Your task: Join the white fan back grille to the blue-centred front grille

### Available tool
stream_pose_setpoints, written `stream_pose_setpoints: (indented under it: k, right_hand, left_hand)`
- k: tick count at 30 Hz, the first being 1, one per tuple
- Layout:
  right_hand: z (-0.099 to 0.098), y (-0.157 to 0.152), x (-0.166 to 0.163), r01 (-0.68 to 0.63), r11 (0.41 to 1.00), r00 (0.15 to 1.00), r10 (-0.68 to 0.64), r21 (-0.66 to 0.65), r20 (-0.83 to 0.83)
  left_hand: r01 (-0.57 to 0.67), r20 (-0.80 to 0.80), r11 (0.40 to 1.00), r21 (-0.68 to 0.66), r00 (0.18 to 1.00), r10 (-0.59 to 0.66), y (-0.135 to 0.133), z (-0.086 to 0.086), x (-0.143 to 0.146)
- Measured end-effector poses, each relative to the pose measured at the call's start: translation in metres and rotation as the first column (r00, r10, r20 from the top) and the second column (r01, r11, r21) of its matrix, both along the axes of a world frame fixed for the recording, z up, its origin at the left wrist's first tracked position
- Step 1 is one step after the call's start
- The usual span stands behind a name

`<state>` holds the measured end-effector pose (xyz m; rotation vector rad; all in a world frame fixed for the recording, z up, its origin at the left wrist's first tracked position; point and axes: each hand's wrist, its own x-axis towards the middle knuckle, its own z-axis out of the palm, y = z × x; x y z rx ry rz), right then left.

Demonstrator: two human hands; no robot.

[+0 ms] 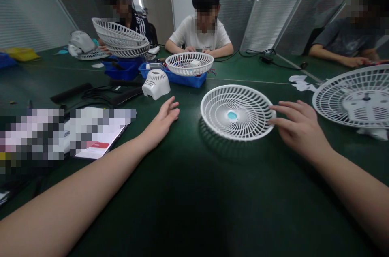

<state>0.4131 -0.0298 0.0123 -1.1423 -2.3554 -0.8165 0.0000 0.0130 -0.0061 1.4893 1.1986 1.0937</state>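
Observation:
A white round fan grille (217, 117) with a turquoise disc at its centre sits on the green table in front of me, its ribbed rim raised above a shadow. My right hand (299, 129) is at the grille's right edge, fingers stretched apart and fingertips touching the rim. To the left of the grille, my left hand (162, 121) hovers near the table with fingers extended, holding nothing. Beyond it stands a white vented plastic housing (156, 84). At the right lies a larger white fan grille (330, 103) with a motor mount and short shaft.
Blue bins (190, 80) stand across the table, one under another grille (190, 71). Stacked grilles (120, 40) rise at the back left. Papers (100, 137) and black cables (97, 93) lie left. Crumpled white paper (300, 82) lies right. Several people sit opposite.

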Motion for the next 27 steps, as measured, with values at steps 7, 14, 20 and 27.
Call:
stream_pose_setpoints:
  k: [7, 14, 20, 27]
  right_hand:
    - [0.004, -0.006, -0.013, 0.139, 0.972, 0.966, -0.175, -0.189, -0.189]
    - [0.004, 0.015, 0.014, 0.536, 0.509, 0.651, -0.757, -0.673, -0.054]
    - [-0.005, 0.026, 0.093, 0.763, 0.143, 0.284, -0.95, -0.631, 0.128]
    - [-0.011, 0.021, 0.13, 0.755, 0.066, 0.097, -0.995, -0.653, 0.012]
  left_hand:
    - [0.37, -0.45, 0.922, 0.115, 0.847, -0.284, -0.006, 0.002, -0.002]
    - [0.687, -0.45, 0.724, 0.057, 0.665, -0.596, -0.007, 0.004, -0.01]
    - [0.705, -0.389, 0.703, 0.095, 0.676, -0.626, -0.005, 0.002, -0.01]
    - [0.727, -0.474, 0.671, 0.146, 0.647, -0.597, -0.007, 0.003, -0.007]
